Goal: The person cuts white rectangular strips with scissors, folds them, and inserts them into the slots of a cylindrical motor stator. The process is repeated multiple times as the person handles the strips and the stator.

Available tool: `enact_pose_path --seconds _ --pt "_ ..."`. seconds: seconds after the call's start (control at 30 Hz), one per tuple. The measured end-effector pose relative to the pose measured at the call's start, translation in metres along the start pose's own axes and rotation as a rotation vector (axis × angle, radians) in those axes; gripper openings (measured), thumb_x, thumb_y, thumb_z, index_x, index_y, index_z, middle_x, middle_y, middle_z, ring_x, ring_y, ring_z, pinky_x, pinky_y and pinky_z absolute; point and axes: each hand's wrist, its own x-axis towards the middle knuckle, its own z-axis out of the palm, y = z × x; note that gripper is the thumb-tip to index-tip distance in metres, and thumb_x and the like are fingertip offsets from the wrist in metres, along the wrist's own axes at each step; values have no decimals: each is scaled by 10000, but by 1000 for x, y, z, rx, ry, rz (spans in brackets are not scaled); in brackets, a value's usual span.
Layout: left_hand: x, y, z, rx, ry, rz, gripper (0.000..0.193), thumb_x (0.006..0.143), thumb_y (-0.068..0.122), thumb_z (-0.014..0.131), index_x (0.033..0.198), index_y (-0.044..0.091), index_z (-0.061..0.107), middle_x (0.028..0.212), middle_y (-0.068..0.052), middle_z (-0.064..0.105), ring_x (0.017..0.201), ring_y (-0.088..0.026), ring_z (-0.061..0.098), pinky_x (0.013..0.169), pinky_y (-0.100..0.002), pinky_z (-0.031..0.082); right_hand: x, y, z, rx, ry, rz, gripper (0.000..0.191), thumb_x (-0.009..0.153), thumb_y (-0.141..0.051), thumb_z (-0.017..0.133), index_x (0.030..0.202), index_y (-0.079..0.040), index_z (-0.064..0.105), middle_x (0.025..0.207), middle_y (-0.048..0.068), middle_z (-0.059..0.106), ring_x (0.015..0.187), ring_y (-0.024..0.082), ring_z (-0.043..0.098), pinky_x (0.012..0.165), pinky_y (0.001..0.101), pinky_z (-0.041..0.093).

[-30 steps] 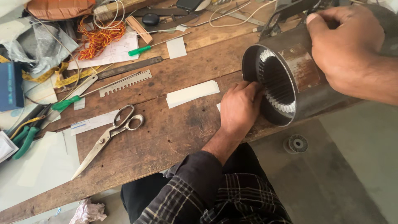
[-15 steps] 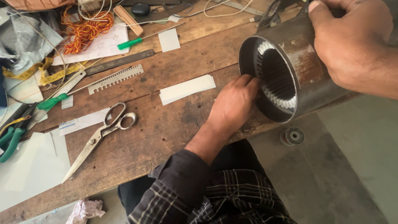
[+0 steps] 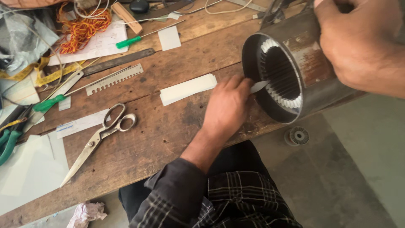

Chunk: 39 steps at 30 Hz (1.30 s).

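Observation:
A round metal motor stator (image 3: 314, 67) lies on its side at the right edge of the wooden workbench (image 3: 168, 135), its open end facing me. White insulation slips line the slots around its bore. My right hand (image 3: 358, 42) grips the top of the stator housing. My left hand (image 3: 228, 105) pinches a small white paper strip (image 3: 259, 86), whose pointed tip reaches into the bore near the left-hand slots. A short stack of white paper strips (image 3: 187, 88) lies on the bench just left of that hand.
Steel scissors (image 3: 101, 135) lie left of centre. Farther back are a toothed metal strip (image 3: 114, 79), a green-handled screwdriver (image 3: 128, 41), orange wire (image 3: 80, 27) and paper sheets. Green-handled pliers (image 3: 8, 143) sit at the left edge. A small spool (image 3: 298, 136) lies on the floor below the stator.
My left hand, which rested on the bench by the stator's rim, now holds a white paper strip pointed into the bore. My right hand stays on the housing.

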Motion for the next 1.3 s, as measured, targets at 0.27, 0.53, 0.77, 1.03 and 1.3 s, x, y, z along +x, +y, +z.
enact_pose_path --seconds 0.27,0.53,0.77,1.03,1.3 --pt "9 7 14 69 99 24 377 808 168 732 1148 22 663 1134 -151 664 1113 -337 620 952 -462 477 11 -4 -16 107 -378 253 302 1102 -452 536 1007 -198 667 648 -56 555 517 88 536 462 297 439" --pt "7 2 14 -99 42 -43 231 909 133 711 1125 67 664 1098 -120 681 1097 -343 661 965 -439 540 -8 -14 -2 46 -90 100 207 1083 -342 598 978 -192 693 724 -66 636 562 83 576 516 294 477" --pt "-1 6 -2 -86 0 -158 359 844 197 724 1161 38 670 1075 -137 655 981 -358 669 815 -455 537 -9 -26 -12 28 -161 94 225 1085 -353 580 977 -186 686 700 -59 613 554 80 553 500 298 453" --pt "10 17 21 -41 24 -114 213 933 87 649 1142 51 667 1131 -139 658 1038 -354 681 869 -447 568 -11 -21 0 80 -25 7 228 1061 -331 621 992 -130 700 771 -63 666 581 79 597 531 265 496" --pt "2 16 11 -108 25 -192 236 904 157 667 1098 29 630 1041 -181 659 952 -412 661 807 -506 540 -2 -9 0 48 50 -81 227 1036 -292 700 1001 -69 707 832 -11 689 634 96 622 550 278 491"
